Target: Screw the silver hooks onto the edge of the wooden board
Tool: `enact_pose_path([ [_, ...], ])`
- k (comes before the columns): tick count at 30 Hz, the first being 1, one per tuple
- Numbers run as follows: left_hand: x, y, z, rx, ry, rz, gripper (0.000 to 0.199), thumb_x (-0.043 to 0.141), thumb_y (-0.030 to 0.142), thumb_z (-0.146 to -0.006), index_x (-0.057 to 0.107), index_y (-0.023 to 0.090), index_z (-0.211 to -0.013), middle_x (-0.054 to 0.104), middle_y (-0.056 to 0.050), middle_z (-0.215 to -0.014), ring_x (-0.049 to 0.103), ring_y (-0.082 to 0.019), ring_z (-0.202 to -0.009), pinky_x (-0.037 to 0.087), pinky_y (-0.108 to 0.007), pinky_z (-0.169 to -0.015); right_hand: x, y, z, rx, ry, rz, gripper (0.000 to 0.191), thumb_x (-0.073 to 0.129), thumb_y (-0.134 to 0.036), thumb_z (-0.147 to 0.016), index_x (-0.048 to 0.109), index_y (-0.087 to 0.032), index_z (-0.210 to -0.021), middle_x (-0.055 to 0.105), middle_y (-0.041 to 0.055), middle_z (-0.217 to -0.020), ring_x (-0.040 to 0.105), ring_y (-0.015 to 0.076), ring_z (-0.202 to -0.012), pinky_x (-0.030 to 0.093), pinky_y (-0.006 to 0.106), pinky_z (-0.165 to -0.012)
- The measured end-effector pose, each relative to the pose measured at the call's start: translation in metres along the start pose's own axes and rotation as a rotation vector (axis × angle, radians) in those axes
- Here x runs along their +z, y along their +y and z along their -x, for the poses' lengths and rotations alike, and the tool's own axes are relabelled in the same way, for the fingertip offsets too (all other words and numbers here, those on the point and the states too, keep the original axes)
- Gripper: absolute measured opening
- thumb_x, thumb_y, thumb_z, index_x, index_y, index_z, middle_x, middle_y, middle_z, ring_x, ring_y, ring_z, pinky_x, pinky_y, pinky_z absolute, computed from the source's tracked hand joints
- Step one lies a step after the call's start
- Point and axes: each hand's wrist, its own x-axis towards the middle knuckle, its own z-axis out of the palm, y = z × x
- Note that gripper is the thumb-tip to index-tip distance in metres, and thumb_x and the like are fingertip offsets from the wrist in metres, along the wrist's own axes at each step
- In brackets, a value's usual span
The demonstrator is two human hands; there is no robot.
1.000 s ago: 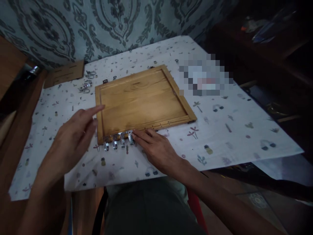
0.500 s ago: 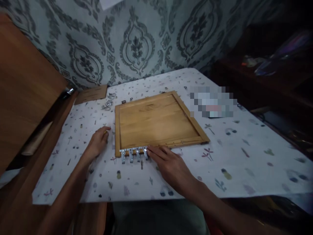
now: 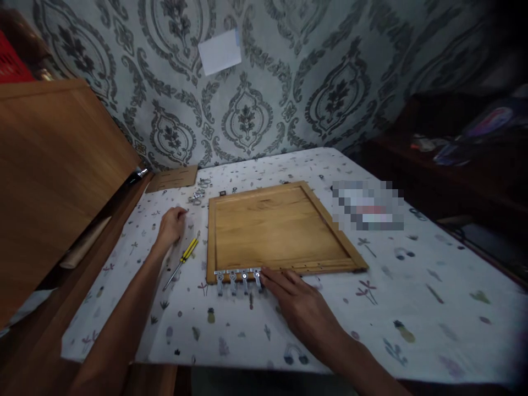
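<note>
A framed wooden panel (image 3: 276, 228) lies flat on the table, with several small metal latches (image 3: 233, 281) in a row along the left part of its near edge. My right hand (image 3: 303, 302) rests at that edge, fingertips pressed on the rightmost metal latch; its thumb is hidden. Left of the panel, my left hand (image 3: 171, 224) hovers over the cloth with loosely bent fingers and nothing visible in them. Beside it lies a yellow-and-black-handled screwdriver (image 3: 181, 263). Loose metal hardware (image 3: 197, 196) sits just beyond the left fingertips.
A patterned white cloth (image 3: 396, 308) covers the table. A brown cardboard piece (image 3: 173, 179) lies at the far left corner, and a pixelated item (image 3: 367, 206) is right of the panel. A wooden cabinet (image 3: 61, 181) borders the left side. The patterned wall (image 3: 247, 110) stands behind.
My left hand has let go of the screwdriver, which now lies on the cloth, and has moved toward the loose hardware. My right hand stays at the latch. The view has tilted upward.
</note>
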Motion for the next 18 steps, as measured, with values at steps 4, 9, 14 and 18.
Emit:
enact_pose_path([
  [4, 0.003, -0.001, -0.028, -0.094, -0.036, -0.052, 0.036, 0.057, 0.037, -0.091, 0.056, 0.014, -0.119, 0.059, -0.01, -0.119, 0.06, -0.022, -0.103, 0.054, -0.043, -0.087, -0.004, -0.003, 0.0, 0.01, -0.046, -0.048, 0.056, 0.044, 0.007, -0.073, 0.061, -0.011, -0.123, 0.065, 0.0097, -0.125, 0.059, 0.0229, -0.1, 0.057, 0.04, -0.086],
  [9, 0.011, 0.001, -0.041, -0.14, -0.108, -0.139, 0.035, 0.057, 0.036, -0.091, 0.057, 0.014, -0.118, 0.059, -0.01, -0.119, 0.059, -0.023, -0.106, 0.053, -0.044, -0.089, -0.004, -0.004, 0.001, 0.056, -0.122, -0.095, 0.054, 0.044, 0.005, -0.078, 0.06, -0.011, -0.126, 0.062, 0.0088, -0.131, 0.056, 0.0236, -0.104, 0.054, 0.04, -0.088],
  [14, 0.002, 0.004, -0.051, -0.146, -0.182, -0.224, 0.035, 0.058, 0.036, -0.091, 0.057, 0.015, -0.118, 0.059, -0.01, -0.119, 0.059, -0.023, -0.106, 0.053, -0.044, -0.089, -0.003, -0.004, 0.001, 0.068, -0.113, -0.099, 0.056, 0.044, 0.007, -0.074, 0.06, -0.01, -0.125, 0.062, 0.009, -0.13, 0.055, 0.0232, -0.101, 0.054, 0.039, -0.087],
  [18, -0.003, 0.01, -0.055, -0.177, -0.225, -0.267, 0.036, 0.058, 0.036, -0.091, 0.056, 0.015, -0.12, 0.058, -0.01, -0.12, 0.059, -0.023, -0.106, 0.053, -0.044, -0.089, -0.005, -0.005, 0.001, 0.06, -0.114, -0.089, 0.054, 0.043, 0.006, -0.076, 0.06, -0.01, -0.124, 0.062, 0.0083, -0.13, 0.055, 0.0227, -0.1, 0.054, 0.038, -0.086],
])
